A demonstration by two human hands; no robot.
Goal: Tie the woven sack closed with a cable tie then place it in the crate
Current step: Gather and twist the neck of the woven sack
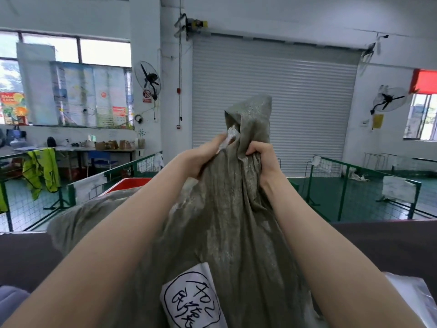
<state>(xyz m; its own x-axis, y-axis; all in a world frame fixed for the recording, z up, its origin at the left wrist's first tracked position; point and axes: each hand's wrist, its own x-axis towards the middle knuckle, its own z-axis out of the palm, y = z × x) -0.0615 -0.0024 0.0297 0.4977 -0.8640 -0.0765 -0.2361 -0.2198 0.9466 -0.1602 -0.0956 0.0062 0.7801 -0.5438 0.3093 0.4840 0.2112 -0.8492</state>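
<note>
A grey-green woven sack stands upright in front of me, with a white handwritten label low on its front. My left hand grips the gathered neck from the left. My right hand clutches the same neck from the right. Above both fists the loose mouth of the sack sticks up. A red crate shows behind the sack at the left, mostly hidden by it. No cable tie is visible.
A dark table edge runs across the foreground. Green mesh barriers fence the floor on both sides. A roller shutter door fills the back wall. Yellow vests hang at left. Clear plastic lies at lower right.
</note>
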